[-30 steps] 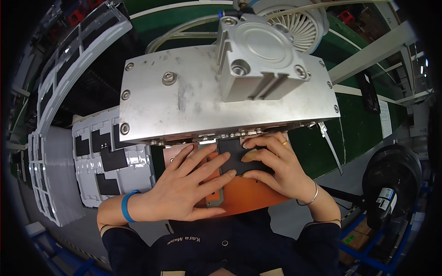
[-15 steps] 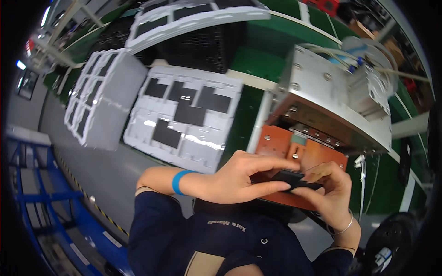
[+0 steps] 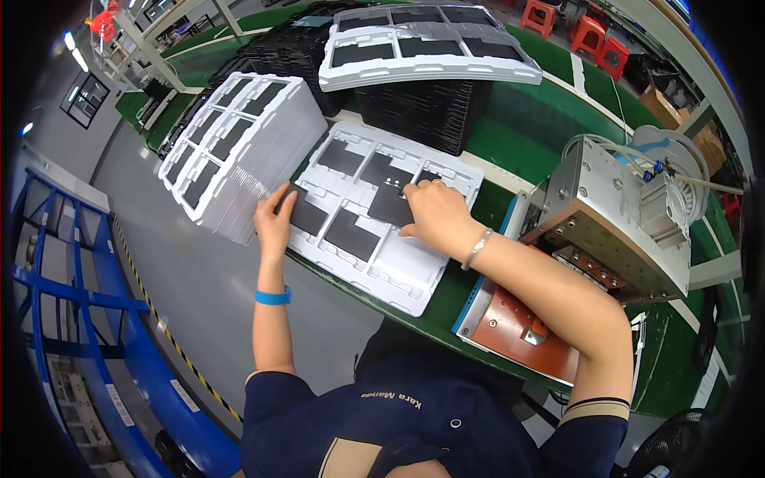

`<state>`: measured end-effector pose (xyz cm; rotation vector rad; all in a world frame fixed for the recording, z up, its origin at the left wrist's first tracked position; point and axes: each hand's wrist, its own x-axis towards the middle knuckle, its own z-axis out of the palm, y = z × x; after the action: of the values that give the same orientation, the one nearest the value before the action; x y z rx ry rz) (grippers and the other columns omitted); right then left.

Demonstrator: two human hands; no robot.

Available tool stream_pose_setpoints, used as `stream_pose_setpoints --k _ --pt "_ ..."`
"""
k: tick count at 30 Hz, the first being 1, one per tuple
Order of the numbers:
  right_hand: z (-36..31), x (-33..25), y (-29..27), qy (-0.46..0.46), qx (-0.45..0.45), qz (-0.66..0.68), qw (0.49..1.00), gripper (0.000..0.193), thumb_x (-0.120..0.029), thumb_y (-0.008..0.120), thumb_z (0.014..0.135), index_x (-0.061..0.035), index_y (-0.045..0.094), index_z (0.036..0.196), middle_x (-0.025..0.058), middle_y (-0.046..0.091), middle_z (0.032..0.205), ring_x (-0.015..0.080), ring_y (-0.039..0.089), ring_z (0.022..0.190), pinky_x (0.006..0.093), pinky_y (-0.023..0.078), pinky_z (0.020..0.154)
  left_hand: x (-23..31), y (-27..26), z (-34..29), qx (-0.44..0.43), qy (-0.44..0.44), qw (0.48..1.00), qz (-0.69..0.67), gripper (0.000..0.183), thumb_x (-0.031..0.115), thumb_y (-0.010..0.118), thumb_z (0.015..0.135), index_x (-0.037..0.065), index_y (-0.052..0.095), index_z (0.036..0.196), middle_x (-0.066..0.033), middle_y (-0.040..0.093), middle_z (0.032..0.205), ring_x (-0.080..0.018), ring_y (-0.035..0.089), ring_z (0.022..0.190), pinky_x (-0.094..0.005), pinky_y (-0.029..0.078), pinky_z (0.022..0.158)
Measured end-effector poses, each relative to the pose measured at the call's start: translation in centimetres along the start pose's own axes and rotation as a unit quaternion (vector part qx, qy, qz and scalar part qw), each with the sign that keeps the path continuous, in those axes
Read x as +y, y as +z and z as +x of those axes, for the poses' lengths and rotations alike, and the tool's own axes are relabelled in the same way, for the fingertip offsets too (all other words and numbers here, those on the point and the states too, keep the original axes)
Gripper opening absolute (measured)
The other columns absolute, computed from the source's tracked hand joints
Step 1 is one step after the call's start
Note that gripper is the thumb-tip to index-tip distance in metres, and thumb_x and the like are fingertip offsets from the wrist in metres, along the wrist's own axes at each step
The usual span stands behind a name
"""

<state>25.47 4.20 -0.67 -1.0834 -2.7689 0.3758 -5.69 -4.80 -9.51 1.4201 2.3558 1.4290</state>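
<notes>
Noted at left hand [image 3: 275, 217]: thumb and fingers drawn close together, pinching outer corner of black cut-out sheet [image 3: 309, 212] in near-left pocket of white tray [image 3: 374, 276]. At right hand [image 3: 438, 213]: fingers half-curled at right edge of overlying black sheet [image 3: 389, 205]; firmness of hold not determinable. Since preceding views: both hands shifted from press [image 3: 602, 191] to tray, near-left pocket filled; judged a transfer of work to tray. White plastic visible in near-right pocket [image 3: 406, 267]. Tight clearance leftward against tray stack [image 3: 263, 179]. Narrow green bench [image 3: 446, 312] strip toward press.
</notes>
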Motion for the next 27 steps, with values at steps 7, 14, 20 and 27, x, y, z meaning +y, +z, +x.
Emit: stream_pose_setpoints --k 7,14,20,27 --pt "1.5 -0.5 2.1 0.059 0.005 -0.016 0.998 0.049 -0.026 0.086 0.07 -0.0009 0.06 0.104 0.0152 0.068 0.09 0.0332 0.069 0.087 0.0416 0.056 0.077 0.9 0.3 -4.8 -0.034 0.114 0.988 0.098 0.03 0.024 0.062 0.094 0.013 0.073 0.12 -0.009 0.061 0.133 -0.0332 0.046 0.131 -0.0502 0.03 0.111" --pt "1.6 0.7 0.7 -0.015 0.082 0.112 0.99 0.029 -0.003 0.077 0.072 -0.0042 0.062 0.097 0.0138 0.066 0.09 0.0369 0.066 0.083 0.0447 0.052 0.073 2.1 -0.2 -5.7 -0.094 0.131 0.974 0.156 0.035 0.03 0.055 0.098 0.017 0.069 0.127 -0.0062 0.053 0.146 -0.0363 0.032 0.144 -0.062 0.01 0.118" --pt "-11.1 -1.6 -9.6 -0.055 0.138 0.187 0.971 0.014 -0.002 0.068 0.081 -0.0049 0.064 0.094 0.0134 0.064 0.081 0.0344 0.065 0.076 0.0396 0.052 0.067 4.2 -1.8 -4.9 -0.049 0.162 0.974 0.151 0.033 0.027 0.055 0.099 0.015 0.07 0.125 -0.0061 0.054 0.145 -0.0366 0.034 0.143 -0.0621 0.009 0.118" --pt "-30.2 4.0 -13.2 0.381 0.146 0.459 0.789 0.017 0.002 0.077 0.081 0.0059 0.072 0.097 0.0041 0.07 0.086 0.0063 0.062 0.062 0.0191 0.047 0.052 15.9 -0.5 -4.4 -0.067 0.36 0.93 0.038 0.032 0.026 0.057 0.095 0.007 0.073 0.115 -0.0119 0.065 0.129 -0.037 0.047 0.132 -0.0566 0.018 0.118"
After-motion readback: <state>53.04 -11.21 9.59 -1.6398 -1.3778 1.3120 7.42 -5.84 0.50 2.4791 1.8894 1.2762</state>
